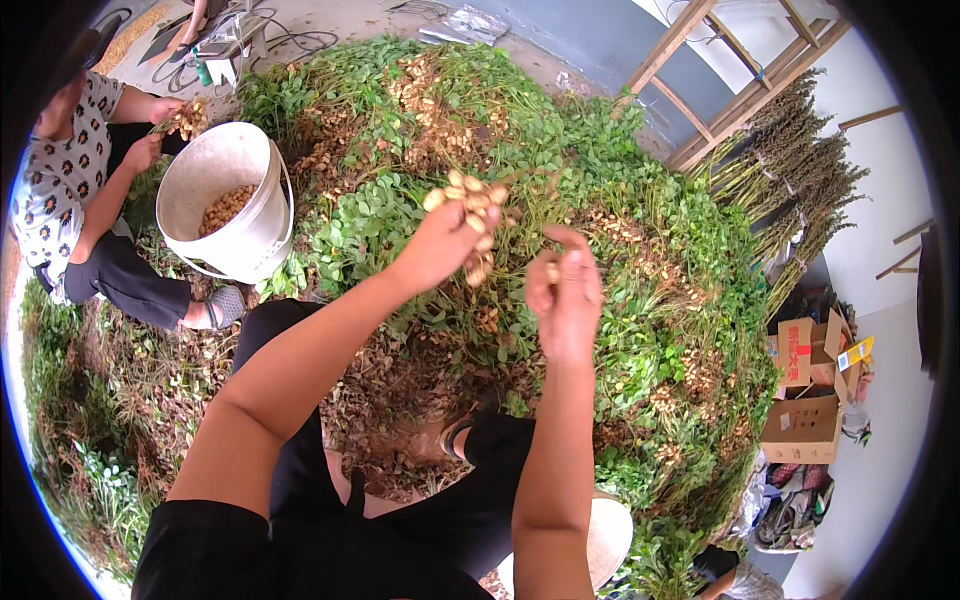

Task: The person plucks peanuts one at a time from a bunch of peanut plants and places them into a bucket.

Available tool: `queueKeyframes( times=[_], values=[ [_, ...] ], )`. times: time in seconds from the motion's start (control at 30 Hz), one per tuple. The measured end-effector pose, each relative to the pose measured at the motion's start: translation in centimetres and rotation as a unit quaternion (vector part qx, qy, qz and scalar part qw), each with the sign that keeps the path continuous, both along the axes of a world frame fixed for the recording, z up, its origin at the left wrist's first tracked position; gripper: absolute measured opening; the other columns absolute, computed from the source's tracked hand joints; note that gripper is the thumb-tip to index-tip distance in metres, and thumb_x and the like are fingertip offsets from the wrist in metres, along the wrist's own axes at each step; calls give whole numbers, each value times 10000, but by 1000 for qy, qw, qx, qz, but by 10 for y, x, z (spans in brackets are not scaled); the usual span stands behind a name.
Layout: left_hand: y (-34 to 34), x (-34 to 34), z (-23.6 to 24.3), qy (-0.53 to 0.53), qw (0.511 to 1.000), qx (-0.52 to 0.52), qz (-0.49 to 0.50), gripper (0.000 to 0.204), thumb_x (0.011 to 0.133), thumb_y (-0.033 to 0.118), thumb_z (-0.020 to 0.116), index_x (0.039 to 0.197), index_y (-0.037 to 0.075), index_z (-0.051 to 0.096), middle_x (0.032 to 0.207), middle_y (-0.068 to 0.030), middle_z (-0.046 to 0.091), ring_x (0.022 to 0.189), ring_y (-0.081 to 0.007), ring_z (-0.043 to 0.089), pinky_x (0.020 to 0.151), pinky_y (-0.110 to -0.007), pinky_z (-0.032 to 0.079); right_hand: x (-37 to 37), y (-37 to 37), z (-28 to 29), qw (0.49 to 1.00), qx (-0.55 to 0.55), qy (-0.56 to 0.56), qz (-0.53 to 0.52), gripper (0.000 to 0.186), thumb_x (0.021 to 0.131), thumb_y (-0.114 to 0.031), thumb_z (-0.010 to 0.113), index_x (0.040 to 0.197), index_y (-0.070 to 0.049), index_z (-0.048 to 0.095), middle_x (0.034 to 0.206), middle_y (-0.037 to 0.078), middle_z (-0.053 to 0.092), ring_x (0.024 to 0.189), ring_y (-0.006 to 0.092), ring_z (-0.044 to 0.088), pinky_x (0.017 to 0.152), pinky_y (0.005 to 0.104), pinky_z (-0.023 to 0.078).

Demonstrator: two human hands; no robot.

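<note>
The left hand [440,245] has its fingers clamped on a bunch of peanuts [476,208], up over the heaped green plants [390,225]! Just beside it, apart from the bunch, the slightly blurred right hand [570,300] curls closed on a pale pod [552,272]. Off left, a white bucket [262,225] holds loose peanuts [228,210].

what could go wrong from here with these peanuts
Peanuts could drop from the bunch in the left hand, and might be hard to spot among the leafy vines below. The white container is partly hidden by the right forearm, so an elbow might knock it.
</note>
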State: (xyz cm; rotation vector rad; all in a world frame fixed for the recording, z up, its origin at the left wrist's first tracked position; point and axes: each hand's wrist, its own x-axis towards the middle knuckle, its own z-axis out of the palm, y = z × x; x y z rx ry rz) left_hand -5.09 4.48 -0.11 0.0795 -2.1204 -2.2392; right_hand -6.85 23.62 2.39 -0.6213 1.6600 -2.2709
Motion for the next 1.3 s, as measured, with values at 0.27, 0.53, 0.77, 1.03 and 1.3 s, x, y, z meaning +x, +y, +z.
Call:
queueKeyframes(
  times=[0.27,0.53,0.77,1.03,1.3],
  values=[
    [12,1,-17,130,969,-190,-94,435,1034,220,516,1421,39,436,1068,-68,624,918,-148,610,819,-315,520,-7,-4,-9,977,185,73,-79,259,1038,-272,532,1127,-38,597,852,-4,593,733,81,522,670,217,425],
    [17,-6,-20,79,984,-85,-133,414,1056,223,486,1418,34,425,1128,-72,624,988,-155,599,882,-310,499,-9,-14,-13,969,213,75,-100,183,1009,-174,533,982,3,571,821,60,656,702,104,609,637,260,475],
    [13,-3,-9,49,965,157,-206,203,1060,312,480,1077,110,492,758,-17,567,678,-110,555,599,-258,447,-10,-10,-7,980,-117,-158,26,242,975,-276,426,788,-123,420,651,-29,376,527,78,274,480,238,236],
    [10,-11,-20,20,996,84,-27,291,1037,370,537,1141,99,535,882,60,522,784,-57,489,698,-239,421,-9,-10,-14,994,37,-98,-12,440,1030,-471,474,1076,-55,614,784,-26,530,612,67,381,513,234,289],
    [6,-13,-28,28,996,37,-75,336,1046,375,512,1205,79,522,1044,14,532,945,-95,488,859,-295,437,-7,-26,-30,956,290,29,-45,352,972,-365,636,1031,-18,631,878,4,627,772,84,539,703,252,442]
  ],
)
